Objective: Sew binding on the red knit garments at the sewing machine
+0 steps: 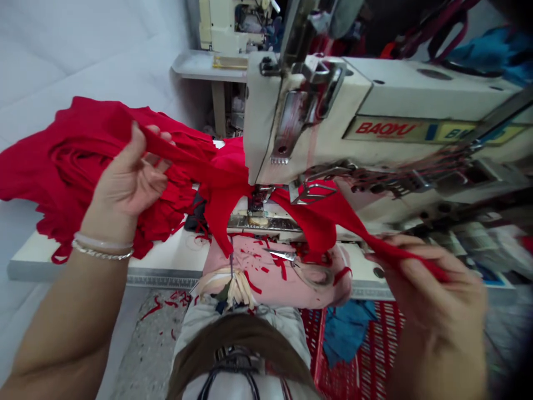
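Note:
A piece of red fabric (227, 191) stretches from one hand to the other, passing by the needle area of the sewing machine (308, 133). My left hand (139, 172) is at the left, palm up, its thumb and fingers closed on one end of the fabric. At the right, slightly blurred, my right hand (433, 283) grips the other end. Below the needle area, small scissors (281, 254) lie on a pink cloth (250, 286), partly covered by the red fabric. Behind my left hand is a big pile of red fabric pieces (83, 130).
Red scraps are scattered on the pink cloth and the floor (145, 344). A red plastic basket (370, 355) with blue cloth (347, 333) stands below the table edge (162, 276). Another sewing machine (220, 25) is behind. White sheeting (95, 50) hangs at the left.

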Action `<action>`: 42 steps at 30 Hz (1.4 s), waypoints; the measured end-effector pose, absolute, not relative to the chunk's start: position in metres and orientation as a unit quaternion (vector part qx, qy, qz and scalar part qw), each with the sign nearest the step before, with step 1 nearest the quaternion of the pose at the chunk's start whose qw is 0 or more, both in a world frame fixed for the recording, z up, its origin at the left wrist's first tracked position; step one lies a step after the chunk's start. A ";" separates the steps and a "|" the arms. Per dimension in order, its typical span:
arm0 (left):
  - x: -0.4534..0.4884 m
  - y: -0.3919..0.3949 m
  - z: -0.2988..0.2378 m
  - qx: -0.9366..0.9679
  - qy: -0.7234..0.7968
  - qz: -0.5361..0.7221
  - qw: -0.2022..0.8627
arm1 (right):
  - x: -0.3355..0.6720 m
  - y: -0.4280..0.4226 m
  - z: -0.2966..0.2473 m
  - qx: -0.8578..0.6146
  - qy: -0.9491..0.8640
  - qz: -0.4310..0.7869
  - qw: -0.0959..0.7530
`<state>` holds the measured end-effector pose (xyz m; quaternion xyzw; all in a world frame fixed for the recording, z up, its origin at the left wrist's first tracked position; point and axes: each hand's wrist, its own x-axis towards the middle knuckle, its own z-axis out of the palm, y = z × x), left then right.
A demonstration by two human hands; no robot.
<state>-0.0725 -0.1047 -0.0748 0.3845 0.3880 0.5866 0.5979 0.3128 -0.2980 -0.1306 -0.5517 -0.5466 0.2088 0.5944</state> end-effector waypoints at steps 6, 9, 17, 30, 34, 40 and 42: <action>-0.028 -0.152 -0.074 0.477 0.361 0.579 0.554 | 0.245 -0.256 -0.120 -0.473 -0.624 0.150 0.603; -0.001 -0.165 -0.107 0.705 0.395 0.469 0.356 | 0.213 -0.239 -0.131 -0.512 -0.711 0.046 0.480; 0.012 -0.182 -0.143 0.906 0.354 0.204 -0.108 | 0.200 -0.233 -0.157 -0.527 -0.787 -0.186 0.261; 0.012 -0.190 -0.146 0.915 0.347 0.176 -0.104 | 0.193 -0.224 -0.160 -0.506 -0.777 -0.057 0.370; 0.012 -0.192 -0.144 0.918 0.349 0.165 -0.090 | 0.197 -0.222 -0.157 -0.493 -0.776 -0.033 0.392; 0.012 -0.194 -0.142 0.917 0.361 0.135 -0.098 | 0.196 -0.225 -0.158 -0.487 -0.818 -0.132 0.275; 0.011 -0.194 -0.143 0.920 0.355 0.132 -0.101 | 0.196 -0.225 -0.159 -0.487 -0.820 -0.149 0.262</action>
